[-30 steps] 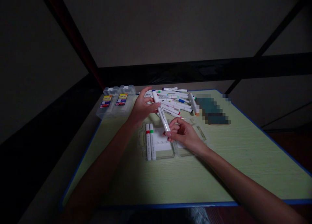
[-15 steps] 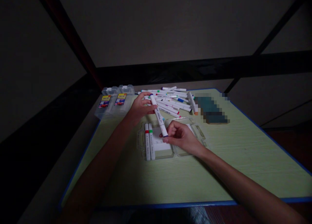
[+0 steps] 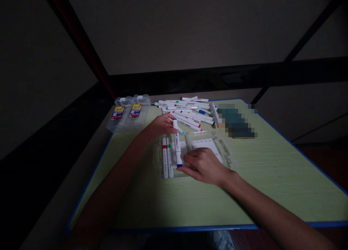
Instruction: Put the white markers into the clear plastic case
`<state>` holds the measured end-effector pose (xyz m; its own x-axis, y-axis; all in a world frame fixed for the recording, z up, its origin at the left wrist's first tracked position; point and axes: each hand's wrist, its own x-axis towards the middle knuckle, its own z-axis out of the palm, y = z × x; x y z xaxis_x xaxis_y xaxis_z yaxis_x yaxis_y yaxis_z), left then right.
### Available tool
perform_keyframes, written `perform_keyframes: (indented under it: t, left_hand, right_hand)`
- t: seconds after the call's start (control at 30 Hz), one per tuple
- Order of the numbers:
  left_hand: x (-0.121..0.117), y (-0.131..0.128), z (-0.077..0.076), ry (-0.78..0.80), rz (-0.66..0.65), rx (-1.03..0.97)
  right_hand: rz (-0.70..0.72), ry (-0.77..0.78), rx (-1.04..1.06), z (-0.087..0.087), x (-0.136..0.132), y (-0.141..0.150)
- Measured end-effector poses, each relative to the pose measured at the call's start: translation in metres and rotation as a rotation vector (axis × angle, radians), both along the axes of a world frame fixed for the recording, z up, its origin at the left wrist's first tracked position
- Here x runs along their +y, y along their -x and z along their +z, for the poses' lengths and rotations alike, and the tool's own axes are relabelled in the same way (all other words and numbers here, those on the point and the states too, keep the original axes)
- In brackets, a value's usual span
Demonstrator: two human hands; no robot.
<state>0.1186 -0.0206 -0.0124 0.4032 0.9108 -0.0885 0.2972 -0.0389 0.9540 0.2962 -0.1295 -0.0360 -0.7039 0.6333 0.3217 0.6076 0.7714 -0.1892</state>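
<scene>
A white marker with dark blue ends (image 3: pixel 177 146) is held between my two hands, tilted over an open clear plastic case (image 3: pixel 187 175). My left hand (image 3: pixel 163 125) grips its far end between thumb and fingers. At the near end, the thumb and fingers of my right hand (image 3: pixel 202 164) pinch it by the blue cap. Two markers lie side by side in the left part of the case, a red-banded marker (image 3: pixel 164 159) and a green-banded marker (image 3: pixel 169 159). White paper (image 3: pixel 208 148) shows in the right half of the case, partly behind my right hand.
Beyond the case is a loose pile of white markers (image 3: pixel 187 115) with coloured ends. Two clear cases with labels (image 3: pixel 116 121) stand at the far left of the table (image 3: pixel 258 184). To the right lies a blurred-out phone-like object (image 3: pixel 236 123). Blue edging borders the table.
Both hands have brought the blue-ended marker lower and nearer to me, over the case. It now points more straight towards me, close beside the green-banded marker.
</scene>
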Motion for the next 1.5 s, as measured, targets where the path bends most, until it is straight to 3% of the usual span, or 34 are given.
perform_keyframes:
  t: [0.23, 0.47, 1.5]
  left_hand:
    - [0.002, 0.002, -0.006, -0.129, -0.046, 0.186]
    - [0.001, 0.003, -0.008, -0.103, -0.066, 0.291]
    - [0.000, 0.007, -0.014, -0.062, -0.161, 0.289]
  right_hand:
    - [0.045, -0.020, -0.085, 0.002, -0.005, 0.004]
    - [0.081, 0.003, -0.161, 0.002, -0.007, 0.008]
    - [0.149, 0.068, -0.232, 0.003, -0.008, 0.006]
